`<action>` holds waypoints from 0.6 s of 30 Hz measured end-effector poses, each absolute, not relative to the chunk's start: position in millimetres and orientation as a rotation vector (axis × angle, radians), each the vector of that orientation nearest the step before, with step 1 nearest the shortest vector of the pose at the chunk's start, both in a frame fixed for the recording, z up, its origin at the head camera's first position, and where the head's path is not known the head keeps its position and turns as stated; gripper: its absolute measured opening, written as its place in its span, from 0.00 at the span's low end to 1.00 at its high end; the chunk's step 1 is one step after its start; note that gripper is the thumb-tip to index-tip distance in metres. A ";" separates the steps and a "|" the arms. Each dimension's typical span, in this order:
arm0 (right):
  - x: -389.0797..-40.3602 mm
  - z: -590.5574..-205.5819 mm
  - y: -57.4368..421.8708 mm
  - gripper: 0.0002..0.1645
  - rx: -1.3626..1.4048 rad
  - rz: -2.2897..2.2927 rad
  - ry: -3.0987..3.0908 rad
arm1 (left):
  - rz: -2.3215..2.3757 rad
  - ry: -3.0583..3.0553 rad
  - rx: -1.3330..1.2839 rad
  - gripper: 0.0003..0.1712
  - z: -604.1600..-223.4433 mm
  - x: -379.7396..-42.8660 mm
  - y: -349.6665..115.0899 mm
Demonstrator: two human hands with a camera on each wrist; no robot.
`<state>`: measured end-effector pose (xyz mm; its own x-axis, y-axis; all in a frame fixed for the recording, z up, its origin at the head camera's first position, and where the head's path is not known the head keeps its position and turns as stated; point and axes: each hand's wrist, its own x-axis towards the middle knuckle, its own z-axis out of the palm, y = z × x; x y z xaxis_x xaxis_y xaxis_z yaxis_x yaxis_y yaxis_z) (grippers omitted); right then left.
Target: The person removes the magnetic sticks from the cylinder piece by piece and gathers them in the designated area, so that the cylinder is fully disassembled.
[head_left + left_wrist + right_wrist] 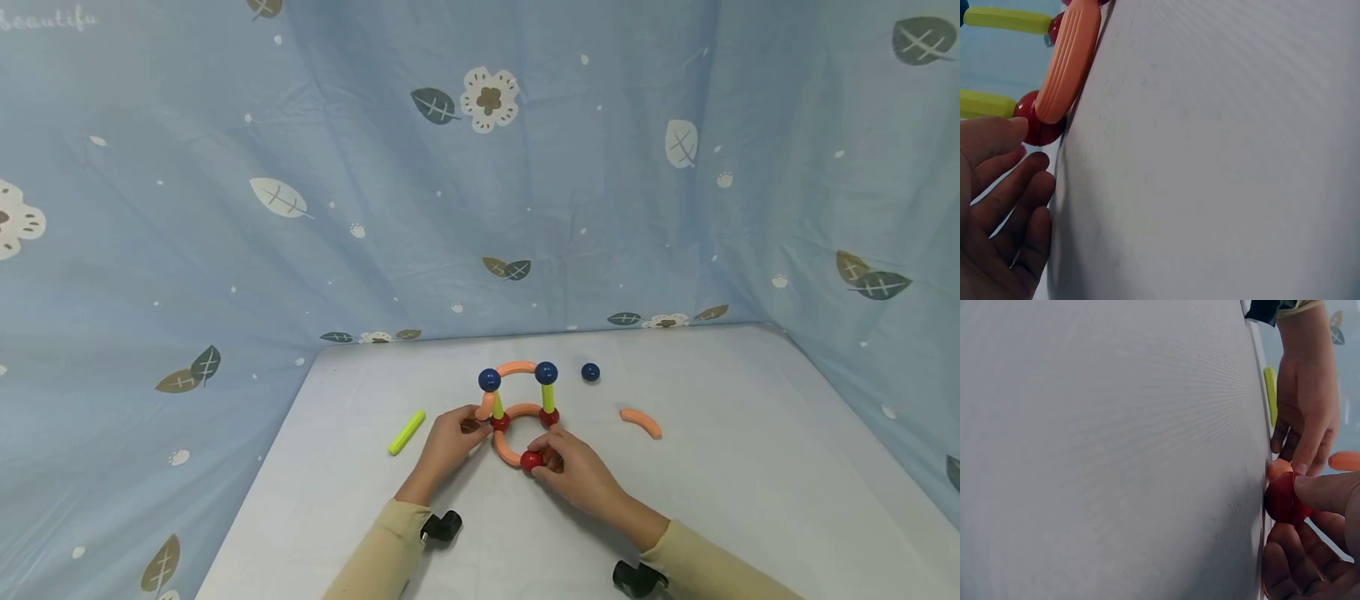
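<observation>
A small frame of magnetic sticks and balls stands on the table. Its base is a ring of orange curved sticks (506,451) and red balls. Two yellow-green sticks (547,397) rise from it to blue balls (546,372), joined by an orange arc (516,367). Another curved stick (486,406) hangs from the left blue ball, its lower end free. My left hand (452,439) holds the left red ball (1040,119) between thumb and fingers. With thumb and fingertips, my right hand (581,473) pinches the front red ball (1285,499), which touches the end of a base arc.
On the white table (300,517), a loose yellow-green stick (407,432) lies left of the frame. A loose blue ball (590,372) sits behind it to the right, and an orange curved stick (641,422) lies farther right. A blue patterned cloth (570,208) hangs behind.
</observation>
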<state>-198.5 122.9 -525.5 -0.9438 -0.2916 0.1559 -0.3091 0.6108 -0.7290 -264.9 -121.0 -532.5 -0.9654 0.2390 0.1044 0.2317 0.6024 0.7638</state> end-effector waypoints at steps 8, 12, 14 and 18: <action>-198.8 -526.1 122.7 0.16 0.534 1.271 -2.799 | 1.293 2.792 0.403 0.18 -532.7 -269.3 -116.6; -199.8 -526.6 123.1 0.17 0.524 1.258 -2.815 | 1.292 2.783 0.395 0.19 -532.3 -269.9 -116.7; -200.4 -526.7 123.6 0.17 0.511 1.246 -2.826 | 1.293 2.782 0.392 0.18 -531.7 -269.5 -116.7; -201.0 -525.8 125.7 0.17 0.489 1.229 -2.832 | 1.302 2.787 0.395 0.16 -530.9 -267.4 -117.3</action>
<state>-201.0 125.7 -525.8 -0.9510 -0.2770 0.1377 -0.2897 0.6420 -0.7098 -267.4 -117.3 -530.9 -0.9667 0.2458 0.0710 0.2122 0.6155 0.7591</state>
